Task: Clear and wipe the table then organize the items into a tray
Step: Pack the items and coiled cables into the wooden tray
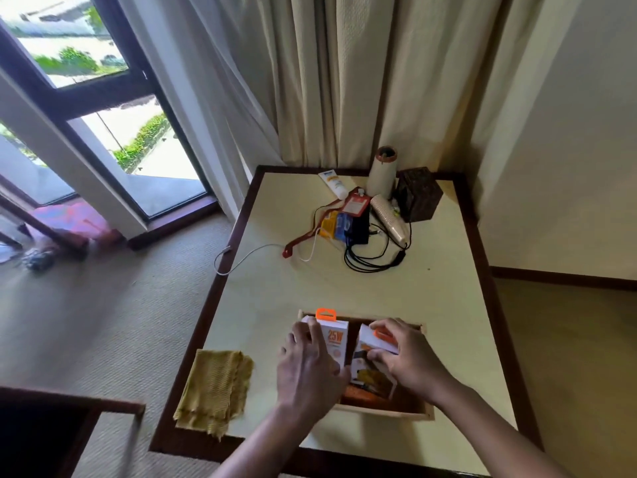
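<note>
A shallow wooden tray [389,412] sits on the cream table [282,298] near its front edge. My left hand [306,370] grips a white and orange charger box [336,334] marked 25W, standing in the tray's left side. My right hand [403,357] holds a second white and orange box [370,353] tilted in the tray beside the first. A folded yellow-green cloth [215,388] lies left of the tray. At the far end is a heap: coloured small boxes [339,225], a red lanyard card [356,205], black cables [372,260] and a white cable [262,251].
A white tube [332,183], a tall cream vase [382,172], a stack of paper cups [389,217] lying on its side and a dark woven box [418,194] stand at the table's far edge. Curtains hang behind. A dark chair [69,429] is at the lower left.
</note>
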